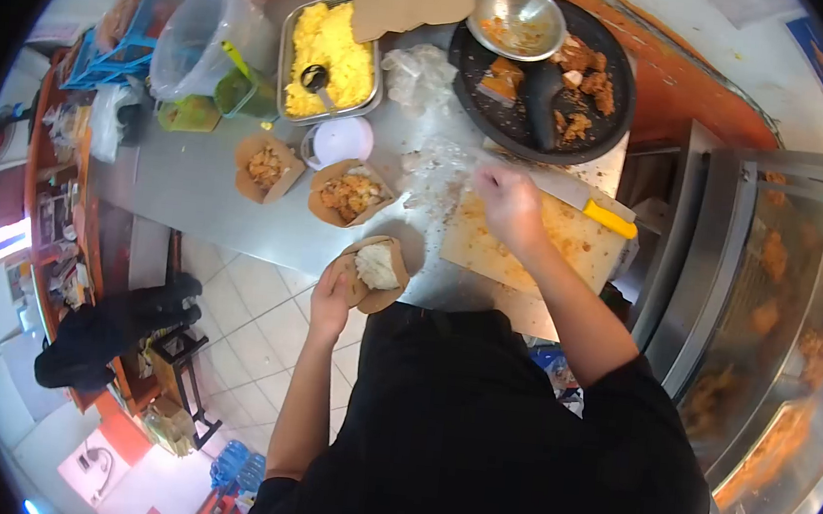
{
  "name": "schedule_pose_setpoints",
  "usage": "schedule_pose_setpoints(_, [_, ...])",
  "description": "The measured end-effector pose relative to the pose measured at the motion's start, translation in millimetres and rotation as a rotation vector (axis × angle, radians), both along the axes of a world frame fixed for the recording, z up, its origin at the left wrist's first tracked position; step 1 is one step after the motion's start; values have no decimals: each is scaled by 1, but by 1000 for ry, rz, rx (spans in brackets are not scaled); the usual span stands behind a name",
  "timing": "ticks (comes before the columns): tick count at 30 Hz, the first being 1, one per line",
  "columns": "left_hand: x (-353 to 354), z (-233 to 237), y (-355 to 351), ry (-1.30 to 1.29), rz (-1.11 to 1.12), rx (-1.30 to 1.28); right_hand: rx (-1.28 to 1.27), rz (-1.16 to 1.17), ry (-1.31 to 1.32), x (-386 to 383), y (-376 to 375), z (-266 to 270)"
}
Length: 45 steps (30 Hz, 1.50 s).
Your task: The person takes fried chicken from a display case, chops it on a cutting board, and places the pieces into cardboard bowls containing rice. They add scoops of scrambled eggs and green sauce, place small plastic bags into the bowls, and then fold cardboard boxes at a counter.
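My left hand (332, 294) grips a brown cardboard food box (357, 298) from its near left side, beyond the front edge of the counter. White rice (377, 266) lies inside this box. Blurred by motion, my right hand (509, 205) hovers by the left part of a cutting board (476, 243), close to a crumpled clear plastic bag (436, 166); what its fingers hold, if anything, does not show. A knife with a yellow handle (611, 219) rests on the board. Two more food boxes (276, 186) (337, 213), filled with crumbly browned food, stand on the counter.
Behind the boxes is a metal tray (378, 88) of yellow rice with a black spoon (315, 79). A large black pan (481, 131) holds fried pieces, with a steel bowl (517, 20) at its rim. A glass-fronted cabinet (771, 288) stands at right.
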State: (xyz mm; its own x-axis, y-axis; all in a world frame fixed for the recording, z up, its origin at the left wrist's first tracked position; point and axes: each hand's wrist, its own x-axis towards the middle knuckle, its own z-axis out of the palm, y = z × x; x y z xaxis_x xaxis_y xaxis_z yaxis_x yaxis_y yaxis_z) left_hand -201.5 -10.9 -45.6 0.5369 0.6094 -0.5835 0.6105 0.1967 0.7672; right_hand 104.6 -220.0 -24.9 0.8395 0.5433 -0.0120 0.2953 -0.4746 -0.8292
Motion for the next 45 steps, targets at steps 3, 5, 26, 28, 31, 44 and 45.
schedule_pose_setpoints(3, [6, 0, -1, -46, -29, -48, 233, -230, 614, -36, -40, -9])
schedule_pose_setpoints(5, [9, -2, -1, -46, -103, -7, 362, -331, 754, -46, -47, -17])
schedule_pose_setpoints(26, [19, -9, 15, -14, -184, -168, -861, -453, 22, 82, -82, -20])
schedule_pose_setpoints(28, [20, -6, 16, -3, -221, -117, -896, -442, 140, 90, -82, -17])
schedule_pose_setpoints(31, [29, 3, 7, 26, -198, -107, -889, -415, 54, 86, -97, -17])
schedule_pose_setpoints(44, [29, 10, -2, 33, -91, -176, -538, -579, -31, 99, -120, 21])
schedule_pose_setpoints(45, [29, 9, -2, 36, -94, -174, -568, -534, -118, 107, -112, 21])
